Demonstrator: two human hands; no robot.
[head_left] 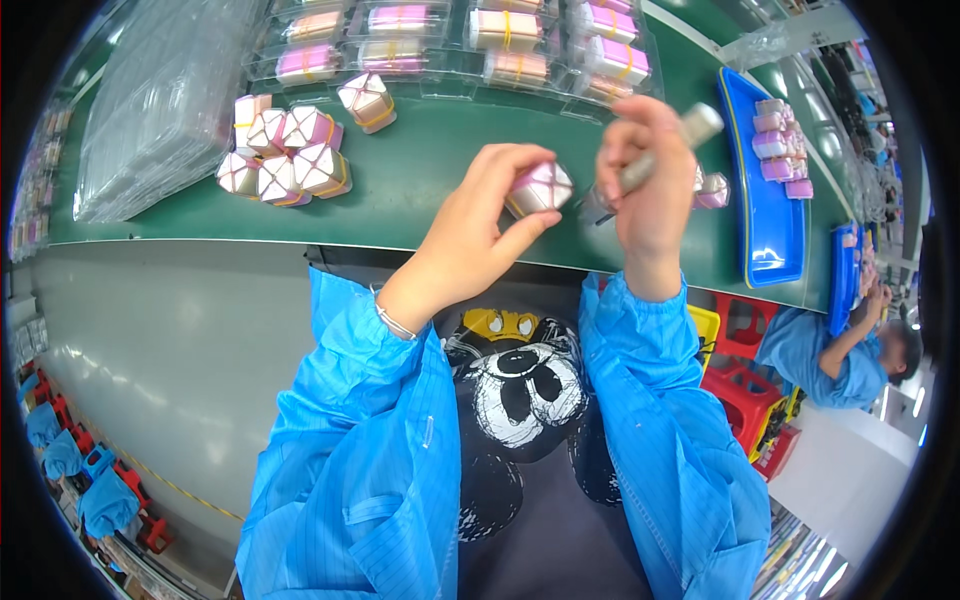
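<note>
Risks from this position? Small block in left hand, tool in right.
1. The left hand pinches the small pink-and-white block by fingertips above the table edge; a slip would likely drop it into the lap.
2. The grey tool in the right hand has its tip close to the left fingers; a jab seems possible.

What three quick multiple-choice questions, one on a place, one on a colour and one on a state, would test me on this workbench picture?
1. Where is the loose cluster of small boxes?
A. on the green table, left of the hands
B. in the blue tray
C. on the floor

2. What colour is the tray at the right?
A. red
B. blue
C. white

3. What is the left hand doing?
A. lying flat on the table
B. holding a small box in its fingertips
C. resting in the lap

Answers: 1 A, the boxes sit on the green table; 2 B, its rim is blue; 3 B, fingers pinch the box while the right hand grips a grey tool.
</note>
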